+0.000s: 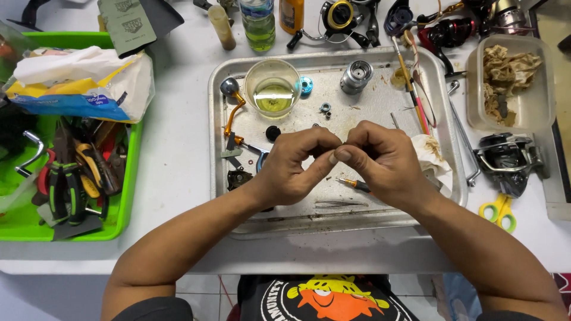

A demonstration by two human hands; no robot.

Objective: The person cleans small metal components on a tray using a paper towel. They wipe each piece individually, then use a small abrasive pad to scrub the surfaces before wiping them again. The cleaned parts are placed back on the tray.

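My left hand and my right hand meet fingertip to fingertip over the middle of a metal tray. Together they pinch a very small dark part, mostly hidden by the fingers. Under my right hand lies a small screwdriver with an orange grip, and tweezers rest nearer the tray's front. On the tray also sit a clear cup of yellowish liquid, an orange reel handle, a silver spool, a blue ring and small loose parts.
A green bin of pliers and tools stands at left with a tissue pack on it. A fishing reel, yellow-green scissors and a plastic tub of dirty rags are at right. Bottles and more reels line the back.
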